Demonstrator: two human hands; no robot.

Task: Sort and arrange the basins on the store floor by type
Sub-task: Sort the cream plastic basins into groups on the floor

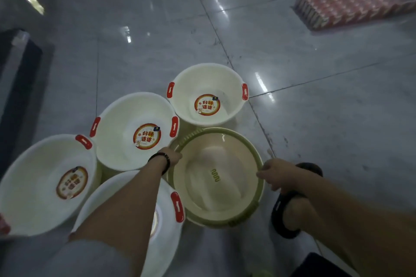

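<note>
A cream basin with a green rim (216, 141) sits on the tiled floor at centre. My left hand (172, 155) grips its left rim and my right hand (273, 172) grips its right rim. Around it stand several white basins with red handles and round red stickers: one behind it (202, 81), one at centre left (121, 123), one at far left (33, 175). Another white basin (166, 213) lies partly hidden under my left forearm.
A flat block of red-topped packaged goods (351, 7) lies on the floor at the back right. A dark shelf base (20, 69) runs along the left edge. My right foot in a black sandal (290, 211) stands right of the green-rimmed basin.
</note>
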